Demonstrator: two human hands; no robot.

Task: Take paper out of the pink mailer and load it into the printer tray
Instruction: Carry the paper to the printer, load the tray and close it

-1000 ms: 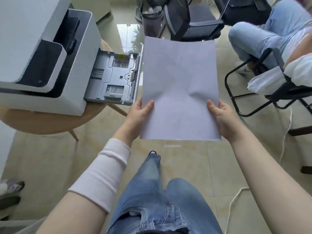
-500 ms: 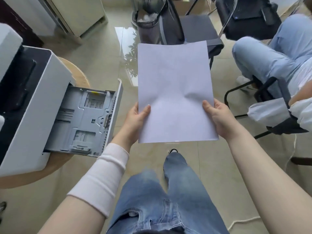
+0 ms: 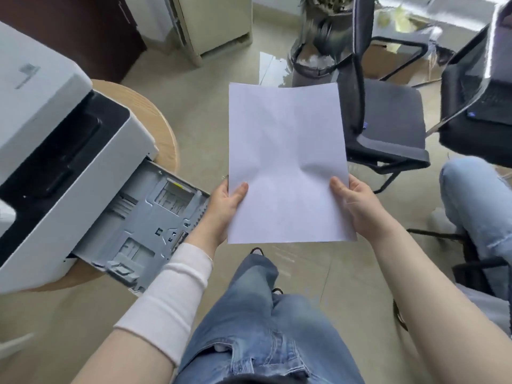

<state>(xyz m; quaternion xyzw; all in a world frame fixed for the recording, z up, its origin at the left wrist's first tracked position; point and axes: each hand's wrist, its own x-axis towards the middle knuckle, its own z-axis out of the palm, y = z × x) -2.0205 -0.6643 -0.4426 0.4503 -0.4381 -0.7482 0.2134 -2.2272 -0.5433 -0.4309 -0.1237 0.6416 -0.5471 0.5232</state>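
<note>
A white sheet of paper (image 3: 285, 151) with a slight crease is held flat in front of me over the floor. My left hand (image 3: 221, 214) grips its lower left edge, thumb on top. My right hand (image 3: 357, 209) grips its lower right edge the same way. To the left, a white and black printer (image 3: 55, 151) sits on a round wooden table (image 3: 163, 126). Its grey paper tray (image 3: 146, 225) is pulled out and holds no paper, just left of my left hand. No pink mailer is in view.
A black office chair (image 3: 385, 126) stands to the right of the paper, with a dark bin (image 3: 313, 65) behind it. A laptop (image 3: 487, 87) rests on another chair at far right. A seated person's jeans-clad leg (image 3: 476, 200) is at right. My own legs (image 3: 257, 314) are below.
The view has swung so the printer and tray sit lower and nearer my left hand. Both hands keep the same grip on the paper, now beside the tray's right edge.
</note>
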